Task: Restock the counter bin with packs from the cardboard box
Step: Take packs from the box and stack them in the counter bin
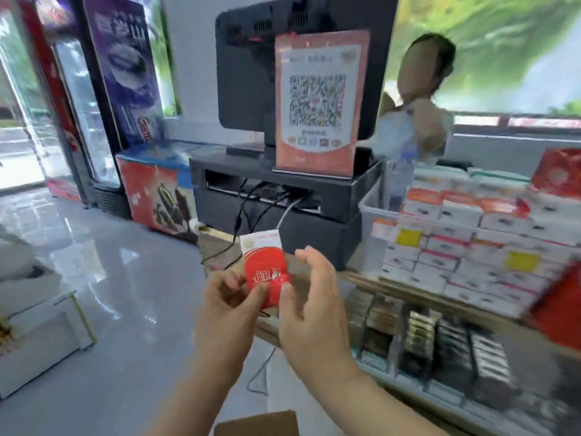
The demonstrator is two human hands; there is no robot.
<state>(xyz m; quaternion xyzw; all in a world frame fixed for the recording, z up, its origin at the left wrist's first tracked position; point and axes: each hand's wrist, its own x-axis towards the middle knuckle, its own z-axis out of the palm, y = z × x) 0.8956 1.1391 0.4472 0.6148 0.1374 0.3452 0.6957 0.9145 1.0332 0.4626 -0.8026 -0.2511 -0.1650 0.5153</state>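
The pack (263,272) is up in front of me, held between both hands above the near edge of the counter: one pack, white with a big red round mark, its lettering too smeared to read. My left hand (229,306) pinches its lower left edge between thumb and fingertips, and my right hand (314,309) has its thumb on the lower right edge with the fingers curled beside it, so both are clamped on the pack and cover its bottom part. The cardboard box (257,424) is cut off by the lower edge of the view; only one brown flap shows (I cannot see what is inside). To my right on the counter stands the counter bin (367,212), a clear plastic tub holding stacked white packs (456,247) with orange and pink bands, too blurred to count; two yellow tags (408,237) show through its front wall. Under the counter top, a shelf holds rows of dark packs (440,341), also blurred. Beyond the pack are one black monitor (245,73) seen from behind, one orange QR-code sign (317,102) standing in front of it, and loose cables (251,202) hanging below. One person (421,121) stands behind the counter, partly hidden by the bin.
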